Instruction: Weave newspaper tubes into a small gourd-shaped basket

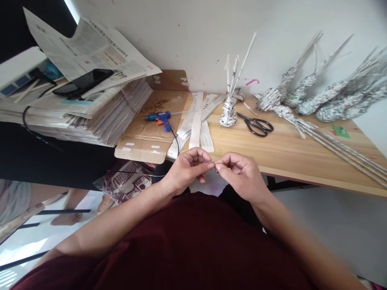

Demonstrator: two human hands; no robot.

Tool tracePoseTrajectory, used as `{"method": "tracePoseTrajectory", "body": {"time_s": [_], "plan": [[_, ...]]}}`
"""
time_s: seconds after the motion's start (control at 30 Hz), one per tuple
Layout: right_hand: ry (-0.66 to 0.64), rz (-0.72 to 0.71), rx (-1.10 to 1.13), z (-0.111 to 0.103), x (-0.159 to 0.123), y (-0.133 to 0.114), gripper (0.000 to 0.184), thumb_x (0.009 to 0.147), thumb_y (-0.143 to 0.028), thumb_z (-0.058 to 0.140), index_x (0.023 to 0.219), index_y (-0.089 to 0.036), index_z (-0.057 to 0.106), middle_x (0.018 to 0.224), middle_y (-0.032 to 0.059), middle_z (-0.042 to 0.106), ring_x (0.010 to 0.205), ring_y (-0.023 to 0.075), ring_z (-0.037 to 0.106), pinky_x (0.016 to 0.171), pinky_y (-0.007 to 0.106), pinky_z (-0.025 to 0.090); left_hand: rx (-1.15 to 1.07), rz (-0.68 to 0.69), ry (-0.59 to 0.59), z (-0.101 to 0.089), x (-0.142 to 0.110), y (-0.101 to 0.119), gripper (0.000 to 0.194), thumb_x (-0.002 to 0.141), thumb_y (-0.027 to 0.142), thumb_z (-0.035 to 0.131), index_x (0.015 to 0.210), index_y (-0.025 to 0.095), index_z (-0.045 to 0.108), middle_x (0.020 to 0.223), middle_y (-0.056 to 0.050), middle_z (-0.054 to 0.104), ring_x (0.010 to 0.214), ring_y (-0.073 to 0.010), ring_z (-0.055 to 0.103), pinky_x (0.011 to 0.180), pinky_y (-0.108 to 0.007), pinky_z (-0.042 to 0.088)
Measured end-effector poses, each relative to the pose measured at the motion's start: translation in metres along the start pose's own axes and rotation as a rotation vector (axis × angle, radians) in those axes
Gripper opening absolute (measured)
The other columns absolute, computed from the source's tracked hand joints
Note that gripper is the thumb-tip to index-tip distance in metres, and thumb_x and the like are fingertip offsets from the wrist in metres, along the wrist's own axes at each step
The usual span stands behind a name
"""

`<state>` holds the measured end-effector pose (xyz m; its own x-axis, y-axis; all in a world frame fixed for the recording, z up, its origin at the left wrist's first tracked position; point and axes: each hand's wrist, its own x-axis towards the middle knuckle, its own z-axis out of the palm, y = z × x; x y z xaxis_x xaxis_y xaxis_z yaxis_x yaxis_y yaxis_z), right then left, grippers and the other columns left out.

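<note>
Close together in front of the table edge, my left hand (192, 167) and my right hand (240, 173) meet at their fingertips. Both are closed in a pinch, thumb against forefinger. Whatever lies between the fingertips is too small to make out. Beyond them on the table are flat newspaper strips (207, 137) and a paler strip (196, 123) lying across them. A small woven paper piece (228, 114) stands upright with several paper rods sticking out of its top. Black-handled scissors (256, 125) lie to its right.
A blue glue gun (163, 119) rests on cardboard (137, 148) at the left, its cord hanging over the edge. Stacked newspapers (121, 112) carry a phone (83, 82). Several woven paper pieces (272, 98) with long rods line the wall. Another person's bare foot (66, 218) shows below left.
</note>
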<state>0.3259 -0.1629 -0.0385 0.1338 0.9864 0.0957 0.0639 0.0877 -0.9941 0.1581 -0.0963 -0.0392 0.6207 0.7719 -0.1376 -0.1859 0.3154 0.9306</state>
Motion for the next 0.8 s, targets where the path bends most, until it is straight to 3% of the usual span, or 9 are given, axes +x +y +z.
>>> {"method": "tracePoseTrajectory", "body": {"time_s": [0.17, 0.37, 0.8], "plan": [[0.023, 0.02, 0.132, 0.004, 0.001, 0.005, 0.017, 0.083, -0.03, 0.075, 0.07, -0.02, 0.069, 0.066, -0.0008, 0.07, 0.06, 0.0113, 0.06, 0.059, 0.025, 0.049, -0.183, -0.185, -0.012, -0.001, 0.001, -0.002, 0.037, 0.071, 0.032, 0.092, 0.086, 0.016, 0.061, 0.068, 0.004, 0.063, 0.052, -0.0051, 0.054, 0.041, -0.013, 0.046], [0.145, -0.148, -0.14, 0.003, -0.007, 0.003, 0.008, 0.086, -0.027, 0.077, 0.091, -0.022, 0.081, 0.092, 0.005, 0.082, 0.082, 0.0195, 0.075, 0.078, 0.034, 0.06, -0.216, -0.197, 0.015, 0.0, 0.001, -0.002, 0.038, 0.069, 0.031, 0.094, 0.085, 0.016, 0.063, 0.064, 0.005, 0.058, 0.052, -0.0054, 0.053, 0.041, -0.013, 0.045], [-0.001, -0.261, -0.328, -0.009, -0.006, -0.005, 0.008, 0.089, -0.02, 0.071, 0.087, -0.021, 0.079, 0.083, 0.0024, 0.08, 0.07, 0.0147, 0.07, 0.063, 0.028, 0.052, -0.194, -0.283, -0.044, -0.003, -0.001, -0.001, 0.043, 0.064, 0.032, 0.096, 0.085, 0.015, 0.062, 0.064, 0.004, 0.057, 0.052, -0.0052, 0.052, 0.041, -0.012, 0.044]]}}
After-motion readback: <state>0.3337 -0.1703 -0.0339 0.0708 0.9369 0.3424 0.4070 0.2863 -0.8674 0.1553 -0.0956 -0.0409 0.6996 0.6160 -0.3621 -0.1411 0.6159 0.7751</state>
